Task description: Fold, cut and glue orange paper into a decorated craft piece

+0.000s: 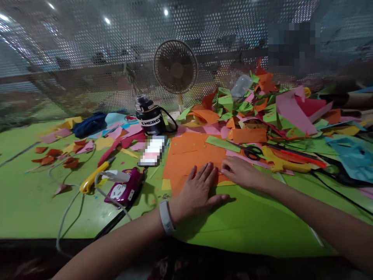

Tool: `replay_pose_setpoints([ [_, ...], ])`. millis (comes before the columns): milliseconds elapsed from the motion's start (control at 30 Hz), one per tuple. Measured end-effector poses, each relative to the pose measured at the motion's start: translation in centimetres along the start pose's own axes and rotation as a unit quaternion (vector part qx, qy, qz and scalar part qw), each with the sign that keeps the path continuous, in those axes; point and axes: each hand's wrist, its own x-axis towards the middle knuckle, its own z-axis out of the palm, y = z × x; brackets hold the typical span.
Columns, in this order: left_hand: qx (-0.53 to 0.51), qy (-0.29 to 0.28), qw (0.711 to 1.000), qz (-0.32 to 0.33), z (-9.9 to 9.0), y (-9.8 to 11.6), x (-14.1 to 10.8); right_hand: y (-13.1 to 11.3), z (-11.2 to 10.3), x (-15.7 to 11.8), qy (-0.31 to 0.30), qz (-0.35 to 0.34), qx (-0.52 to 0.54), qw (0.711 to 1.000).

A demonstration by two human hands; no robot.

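My left hand [198, 188] lies flat on a stack of orange paper [186, 151], fingers stretched forward and thumb out to the right. A pale band [167, 217] circles that wrist. Beside it, at the paper's right part, my right hand [240, 170] rests with its fingers curled in and pressed together. What those fingers hold, if anything, is hidden. Yellow paper [166, 184] peeks out under the orange sheets. A green paper strip [223, 143] lies across the stack's upper right, close to the dark handles of some scissors [253, 151].
Right of my hands lies a yellow glue gun [287, 161]. A heap of paper scraps [262, 109] fills the back right. Left are a phone [152, 151], a purple power strip [125, 188] with cords and a yellow-handled tool [94, 177]. A bottle [150, 118] and fan [175, 67] stand behind.
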Motion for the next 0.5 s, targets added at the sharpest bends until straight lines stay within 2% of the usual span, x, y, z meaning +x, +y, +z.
replay_pose_setpoints([
  [300,0.021,0.003,1.0,0.005,0.3,-0.3,-0.1,2.6,-0.9,-1.5,0.003,0.043,-0.056,0.998],
  [433,0.035,0.02,0.999,0.016,0.3,-0.4,-0.2,1.6,-1.4,-2.1,0.035,0.079,-0.079,0.993],
  [500,0.039,0.02,0.999,0.023,0.4,-0.4,-0.3,0.3,-0.9,-2.5,0.07,0.069,-0.084,0.992],
])
